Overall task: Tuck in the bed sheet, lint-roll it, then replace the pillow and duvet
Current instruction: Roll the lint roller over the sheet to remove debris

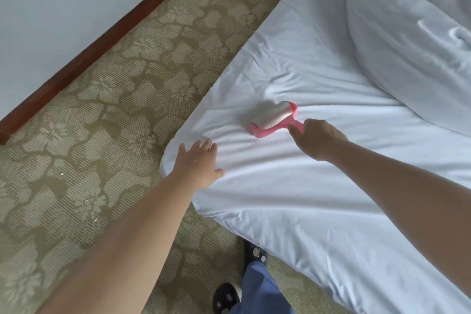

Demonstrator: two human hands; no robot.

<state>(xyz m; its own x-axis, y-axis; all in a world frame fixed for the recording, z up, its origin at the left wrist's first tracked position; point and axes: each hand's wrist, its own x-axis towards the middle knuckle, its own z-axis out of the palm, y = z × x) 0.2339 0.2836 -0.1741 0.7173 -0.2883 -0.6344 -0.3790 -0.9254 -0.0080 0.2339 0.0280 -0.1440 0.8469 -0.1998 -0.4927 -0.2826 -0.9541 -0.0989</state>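
1. Bed sheet (318, 199) covers the mattress, with its corner hanging just beside the person's dark shoes (225, 298) and blue trouser leg (262, 288). It looks smooth there, but loose folds show along the edge nearest the person. A judgement: if the tuck on that edge is shallow, rolling toward it could drag the fabric out.

2. Left hand (197, 163) lies flat on the bed sheet at the mattress corner, fingers straight and spread, holding nothing. It seems to pin the cloth. Should it lift, the sticky drum would likely bunch the sheet instead of gliding.

3. Right hand (316, 139), farther in on the bed sheet, has its fingers curled round the pink handle of the lint roller (274, 118). The drum sits on the sheet just beyond the knuckles, away from the person, touching the cloth.

4. Wrinkles (288, 84) fan out in the bed sheet just past the roller. Pushing into them could fold the cloth under the drum and leave lint missed.

5. Duvet (413, 46) is heaped on the far side of the bed sheet, well apart from the roller; no pillow can be told apart from it. It hides the sheet beneath, so that area may go unrolled.
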